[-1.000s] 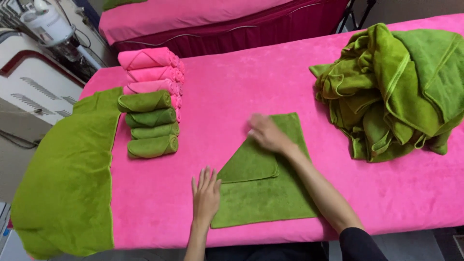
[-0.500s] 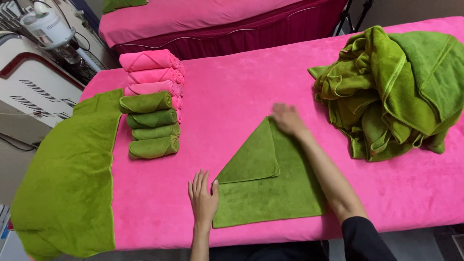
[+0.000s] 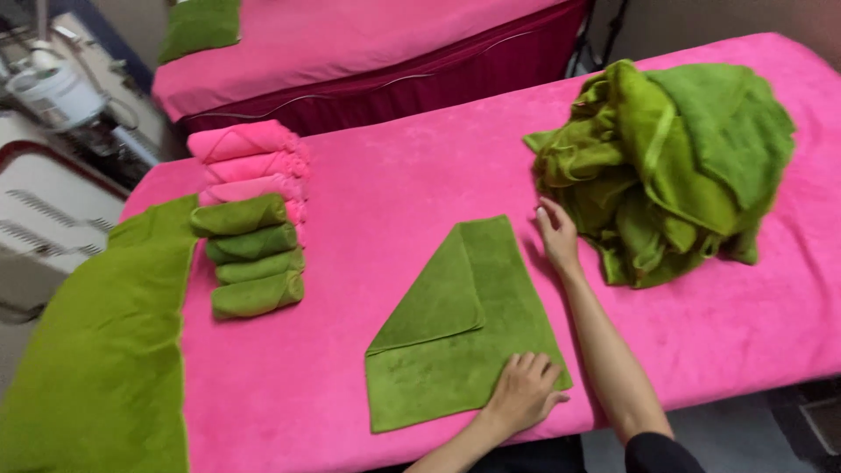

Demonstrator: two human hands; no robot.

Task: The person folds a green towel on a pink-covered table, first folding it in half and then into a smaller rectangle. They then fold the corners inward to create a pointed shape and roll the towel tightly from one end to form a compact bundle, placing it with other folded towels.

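Note:
A small green towel (image 3: 438,350) lies flat on the pink-covered table (image 3: 420,166), one corner folded over into a triangle. My left hand (image 3: 523,391) rests palm down on the towel's near right corner, fingers spread. My right hand (image 3: 558,236) lies flat on the pink cover just past the towel's far right corner, close to a heap of loose green towels (image 3: 666,166). Neither hand grips anything.
Rolled towels sit in a row at the left: pink rolls (image 3: 250,162) behind, green rolls (image 3: 254,254) in front. A large green cloth (image 3: 96,350) drapes over the table's left end. A second pink bed (image 3: 350,35) stands behind, white equipment (image 3: 53,96) at far left.
My right hand slid from the middle of the towel out to its far right corner and onto the pink cover. My left hand moved from the towel's left edge to its near right corner.

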